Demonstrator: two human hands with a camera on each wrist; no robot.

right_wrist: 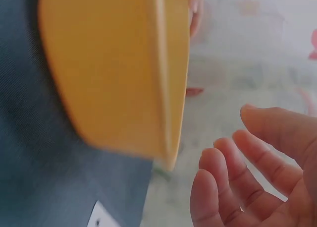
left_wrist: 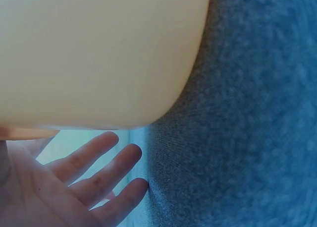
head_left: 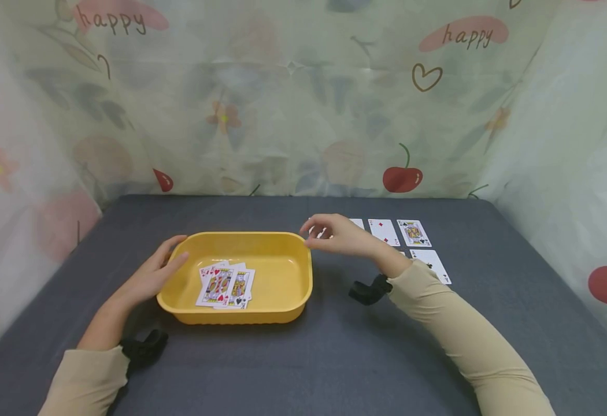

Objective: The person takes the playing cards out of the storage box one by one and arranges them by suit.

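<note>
A yellow plastic basin (head_left: 282,283) rests on the dark table and holds several playing cards (head_left: 215,287). On top lie two face-up kings, one of hearts. My left hand (head_left: 165,266) is at the basin's left end, thumb over the rim and fingers outside; in the left wrist view these fingers (left_wrist: 106,175) are straight and spread. At the right end, my right hand (head_left: 337,234) hovers beside the far corner. Its fingers (right_wrist: 233,187) bend loosely with nothing between them in the right wrist view.
Right of the basin, face-up cards lie in rows, partly hidden behind my right hand; a red-diamond card (head_left: 384,232), a king (head_left: 414,233) and a black-suited card (head_left: 430,264) show. A printed curtain (head_left: 293,115) hangs behind the table (head_left: 335,358) and along both sides.
</note>
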